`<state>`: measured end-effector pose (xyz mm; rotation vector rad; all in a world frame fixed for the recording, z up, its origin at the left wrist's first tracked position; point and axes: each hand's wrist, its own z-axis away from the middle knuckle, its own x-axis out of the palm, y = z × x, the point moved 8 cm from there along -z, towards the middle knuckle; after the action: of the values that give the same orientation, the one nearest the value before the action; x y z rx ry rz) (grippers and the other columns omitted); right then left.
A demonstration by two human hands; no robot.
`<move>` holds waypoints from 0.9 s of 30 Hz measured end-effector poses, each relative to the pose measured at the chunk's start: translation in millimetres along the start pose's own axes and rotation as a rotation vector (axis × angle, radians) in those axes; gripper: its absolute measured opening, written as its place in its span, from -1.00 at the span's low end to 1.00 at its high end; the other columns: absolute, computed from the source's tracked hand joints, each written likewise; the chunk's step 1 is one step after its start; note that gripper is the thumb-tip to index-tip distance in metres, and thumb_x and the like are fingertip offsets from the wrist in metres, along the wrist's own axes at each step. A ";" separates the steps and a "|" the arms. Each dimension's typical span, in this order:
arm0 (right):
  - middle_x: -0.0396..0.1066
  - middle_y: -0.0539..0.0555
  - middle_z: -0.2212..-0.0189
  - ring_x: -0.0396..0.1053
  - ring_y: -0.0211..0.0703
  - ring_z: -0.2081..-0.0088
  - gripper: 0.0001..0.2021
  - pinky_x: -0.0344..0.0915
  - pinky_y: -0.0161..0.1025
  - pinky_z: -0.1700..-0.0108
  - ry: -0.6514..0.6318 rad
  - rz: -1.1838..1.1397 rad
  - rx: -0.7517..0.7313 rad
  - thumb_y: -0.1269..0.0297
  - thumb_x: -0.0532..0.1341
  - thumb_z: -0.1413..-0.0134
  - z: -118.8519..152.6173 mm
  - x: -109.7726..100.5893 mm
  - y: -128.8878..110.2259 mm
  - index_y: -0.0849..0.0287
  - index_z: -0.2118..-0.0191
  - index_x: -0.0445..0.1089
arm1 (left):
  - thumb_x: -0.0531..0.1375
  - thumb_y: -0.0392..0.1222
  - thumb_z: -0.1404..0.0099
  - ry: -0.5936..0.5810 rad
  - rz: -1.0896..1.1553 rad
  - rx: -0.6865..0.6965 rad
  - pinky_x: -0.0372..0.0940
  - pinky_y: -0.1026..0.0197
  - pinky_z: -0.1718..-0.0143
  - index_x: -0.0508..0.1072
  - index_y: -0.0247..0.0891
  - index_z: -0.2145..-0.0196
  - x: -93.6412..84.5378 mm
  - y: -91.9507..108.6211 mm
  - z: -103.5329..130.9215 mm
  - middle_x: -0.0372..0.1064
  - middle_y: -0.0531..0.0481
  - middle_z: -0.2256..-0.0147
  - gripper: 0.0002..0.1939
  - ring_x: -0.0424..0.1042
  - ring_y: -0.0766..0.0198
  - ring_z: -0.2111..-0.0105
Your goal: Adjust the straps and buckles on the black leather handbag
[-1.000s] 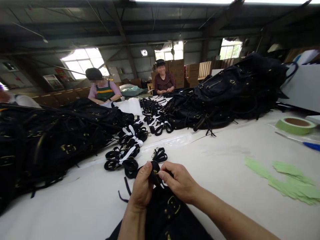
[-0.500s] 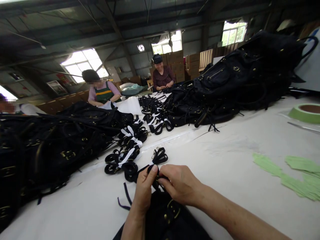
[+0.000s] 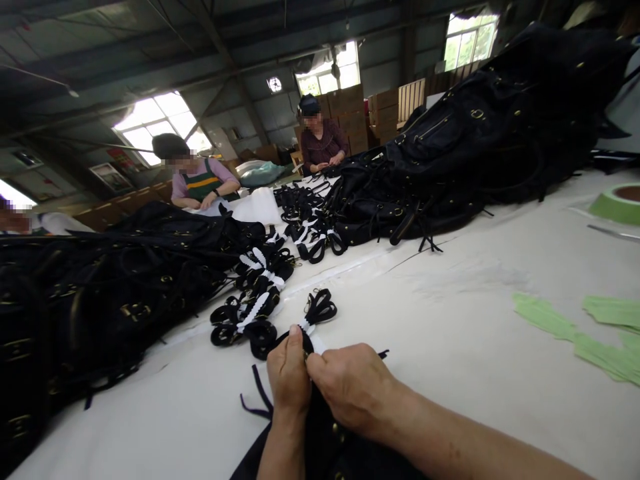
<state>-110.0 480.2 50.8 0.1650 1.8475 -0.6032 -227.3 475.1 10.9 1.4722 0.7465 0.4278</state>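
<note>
1. Left hand (image 3: pixel 289 375) and right hand (image 3: pixel 350 387) pinched shut together on a black strap (image 3: pixel 306 343).
2. Strap rising from a black bag (image 3: pixel 325 447) on the white table (image 3: pixel 450 320).
3. Bundled straps (image 3: pixel 250 313) just beyond.

Black straps (image 3: pixel 320 308) banded white, black bags (image 3: pixel 480 140), green tape roll (image 3: pixel 617 203), off-white table (image 3: pixel 450 320).

Head-worn camera looks forward and down, close over the table (image 3: pixel 450 320).
</note>
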 end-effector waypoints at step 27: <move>0.37 -0.06 0.51 0.29 -0.26 0.44 -0.96 0.11 -0.38 0.43 0.031 -0.942 0.404 0.36 0.25 0.00 3.5 -6.9 34.9 0.13 0.37 0.45 | 0.11 0.33 -0.07 -0.638 -0.794 -0.099 0.10 0.27 0.53 0.39 -0.20 0.60 -32.7 52.1 26.7 0.29 -0.01 0.57 -0.50 0.23 0.19 0.52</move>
<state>-90.7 509.7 45.0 -0.4671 1.7469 -1.6236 -223.0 437.8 66.4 1.0124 0.7023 -0.5795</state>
